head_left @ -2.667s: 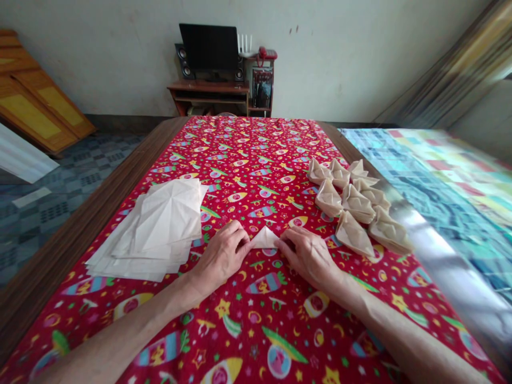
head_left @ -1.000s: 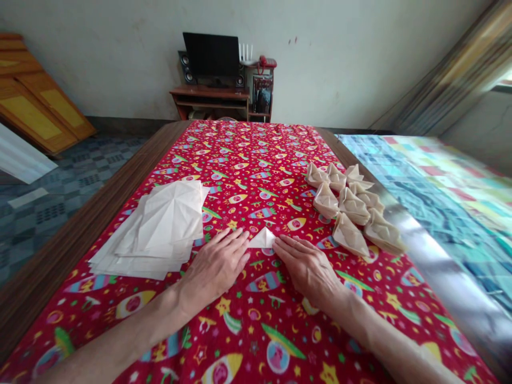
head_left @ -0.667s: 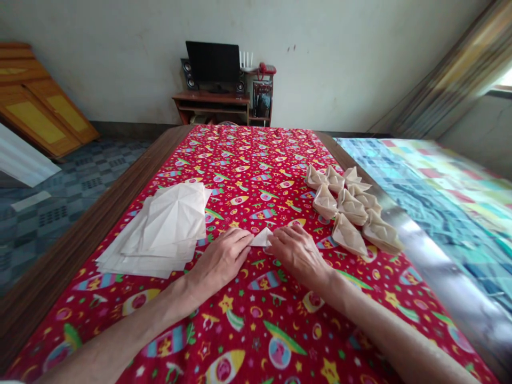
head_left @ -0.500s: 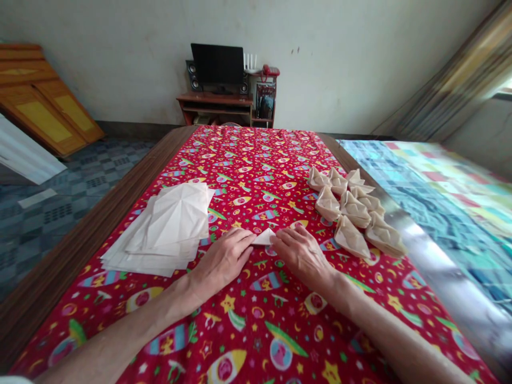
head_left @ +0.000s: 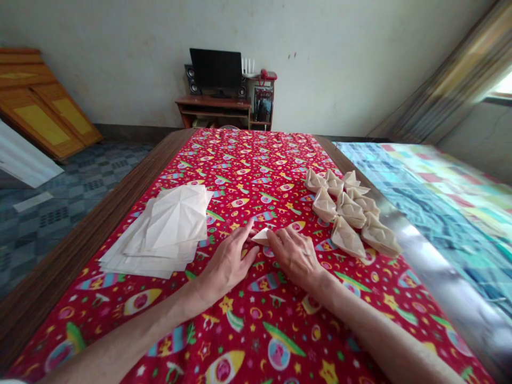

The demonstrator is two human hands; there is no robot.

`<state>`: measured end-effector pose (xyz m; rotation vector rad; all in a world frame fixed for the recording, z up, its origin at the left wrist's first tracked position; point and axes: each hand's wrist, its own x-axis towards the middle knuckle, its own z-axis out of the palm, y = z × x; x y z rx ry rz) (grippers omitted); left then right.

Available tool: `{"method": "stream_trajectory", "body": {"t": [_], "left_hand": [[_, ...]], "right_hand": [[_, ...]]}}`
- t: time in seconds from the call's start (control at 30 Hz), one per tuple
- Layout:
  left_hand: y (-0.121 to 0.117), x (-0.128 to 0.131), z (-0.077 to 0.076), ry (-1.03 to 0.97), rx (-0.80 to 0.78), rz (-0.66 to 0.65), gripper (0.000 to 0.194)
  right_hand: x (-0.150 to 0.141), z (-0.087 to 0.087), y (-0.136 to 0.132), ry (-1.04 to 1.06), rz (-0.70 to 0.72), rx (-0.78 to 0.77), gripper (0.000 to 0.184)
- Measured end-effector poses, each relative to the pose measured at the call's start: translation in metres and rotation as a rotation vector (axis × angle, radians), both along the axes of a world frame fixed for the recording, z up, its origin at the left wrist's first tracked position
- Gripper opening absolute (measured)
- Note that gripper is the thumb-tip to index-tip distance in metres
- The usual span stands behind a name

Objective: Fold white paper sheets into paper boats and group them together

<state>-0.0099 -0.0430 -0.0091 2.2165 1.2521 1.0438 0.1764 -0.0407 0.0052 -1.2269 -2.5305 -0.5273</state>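
Observation:
A small folded piece of white paper (head_left: 261,236) lies on the red patterned cloth between my hands, its pointed left part showing. My right hand (head_left: 294,252) covers the rest of it, fingers bent and pressed together on the paper. Just left of the tip is my left hand (head_left: 229,260), its thumb and index finger spread apart; whether another finger touches the paper is hidden. A stack of creased white paper sheets (head_left: 176,218) lies left of my left hand. Several folded paper boats (head_left: 351,209), beige in colour, stand grouped beyond my right hand.
The red cloth (head_left: 240,341) covers most of a brown table (head_left: 116,205). At the far end stands a desk (head_left: 214,104) with a monitor (head_left: 216,69) and a red telephone (head_left: 267,76). A bed with a patterned cover (head_left: 440,197) is on the right, a wooden cabinet (head_left: 44,106) on the left.
My left hand has let go of the folded paper's left end, and its thumb and index finger have spread. The right hand stays on the paper, which has tilted slightly.

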Motion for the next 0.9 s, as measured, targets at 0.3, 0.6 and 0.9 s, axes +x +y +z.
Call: {"method": "stream_trajectory", "body": {"t": [0.3,0.6,0.9], "left_hand": [[-0.004,0.01,-0.004,0.035,-0.01,0.017,0.064],[0.0,0.014,-0.003,-0.068,-0.046,-0.04,0.056],[0.003,0.01,0.0,0.04,0.08,-0.036,0.051]], "right_hand": [[-0.011,-0.008,-0.01,0.352,0.139,-0.105,0.016],[-0.012,-0.01,-0.005,0.521,0.02,-0.237,0.011],[-0.008,-0.012,-0.003,0.423,-0.005,-0.303,0.011]]}}
